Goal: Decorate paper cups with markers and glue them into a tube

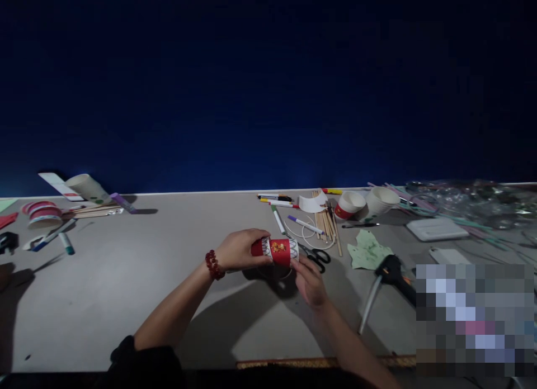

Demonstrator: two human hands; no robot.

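Above the middle of the table, a red decorated paper cup (281, 251) lies sideways between my two hands. It has a gold figure on its side and a white patterned band at each end. My left hand (243, 249), with a red bead bracelet at the wrist, wraps the cup's left part, fingers over the top and thumb below. At the right end, the fingers of my right hand (309, 280) close on the cup's rim from below. Black-handled scissors (316, 257) lie just behind my right hand, their blades partly hidden.
Markers (279, 203), wooden sticks (327, 221), white cord and paper cups (381, 202) lie along the back. To the right are a green paper piece (369, 250), a glue gun (392, 271) and plastic bags (474, 202). Ribbon rolls (42, 214) and a tilted cup (87, 189) stand left.
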